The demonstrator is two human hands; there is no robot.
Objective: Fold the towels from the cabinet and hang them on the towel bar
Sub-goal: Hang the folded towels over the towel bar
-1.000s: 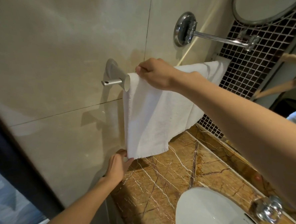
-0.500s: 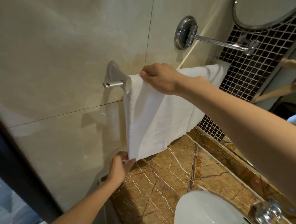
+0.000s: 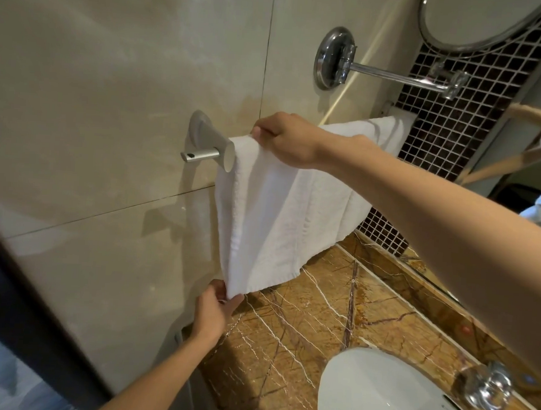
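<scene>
Gripping towel [image 3: 272, 211] on towel bar [image 3: 202, 154], both hands [image 3: 213, 309] [image 3: 287, 141]

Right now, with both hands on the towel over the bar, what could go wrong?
The left hand pinches the lower corner of the towel; a hard tug might drag it off the towel bar, though the right hand grips it on top. The bottom edge hangs slanted, so it may end up crooked. That corner could also brush the countertop.

Towel bar [image 3: 202, 154] on left wall [image 3: 111, 100], white towel [image 3: 278, 211] draped over it. Brown marble bench [image 3: 286, 332] below, white sink [image 3: 377, 398] set in near right.
</scene>
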